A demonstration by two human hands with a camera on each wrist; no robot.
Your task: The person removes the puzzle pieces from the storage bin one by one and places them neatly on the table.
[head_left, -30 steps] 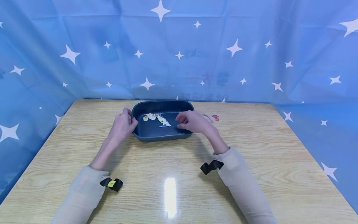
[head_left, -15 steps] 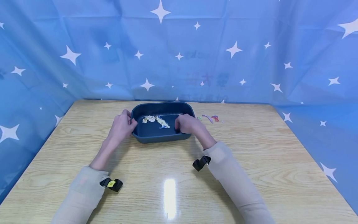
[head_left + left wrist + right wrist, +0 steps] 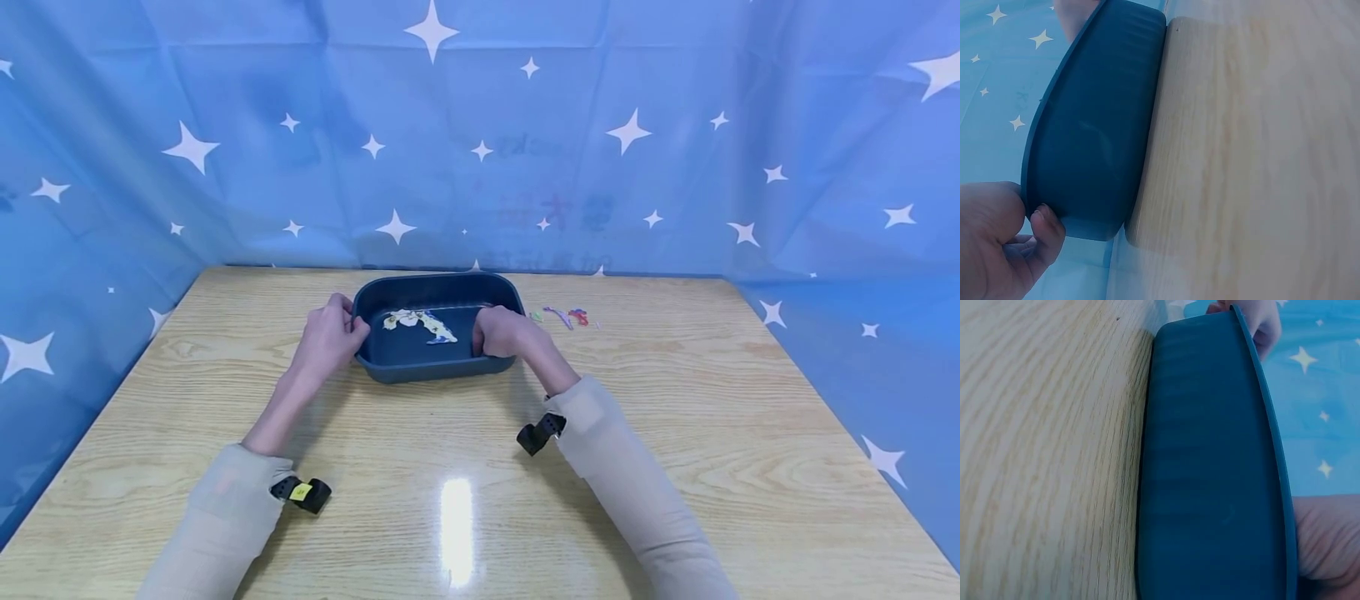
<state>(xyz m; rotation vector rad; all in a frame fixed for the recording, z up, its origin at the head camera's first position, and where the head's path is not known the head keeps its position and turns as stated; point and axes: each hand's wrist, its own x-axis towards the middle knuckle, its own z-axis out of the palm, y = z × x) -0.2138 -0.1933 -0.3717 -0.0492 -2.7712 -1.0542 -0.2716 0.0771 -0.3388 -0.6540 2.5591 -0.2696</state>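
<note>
A dark blue tray [image 3: 420, 372] with rounded corners stands on the table. My left hand [image 3: 330, 327] pinches the rim at its left end, thumb on the inside; in the left wrist view, the fingers [image 3: 1049, 232] curl under that rim. My right hand [image 3: 502, 331] reaches down inside the tray's right end. Its fingertips are hidden, and I cannot tell whether they hold anything. In the right wrist view the tray wall covers most of that hand [image 3: 1329, 537]. On the tray floor lie flat cream-coloured cut-out pieces [image 3: 408, 318], one with blue edges [image 3: 440, 327].
Right of the tray, small flat pieces lie on the wooden table [image 3: 675, 433]: a green one [image 3: 536, 317], a purple strip [image 3: 558, 317], a red one [image 3: 578, 317] and a tiny pale one. A blue curtain [image 3: 480, 192] with white stars hangs behind the table.
My right hand has gone lower into the tray and its fingertips are now out of sight. The green piece beside the tray has come into view. My left hand stays on the rim.
</note>
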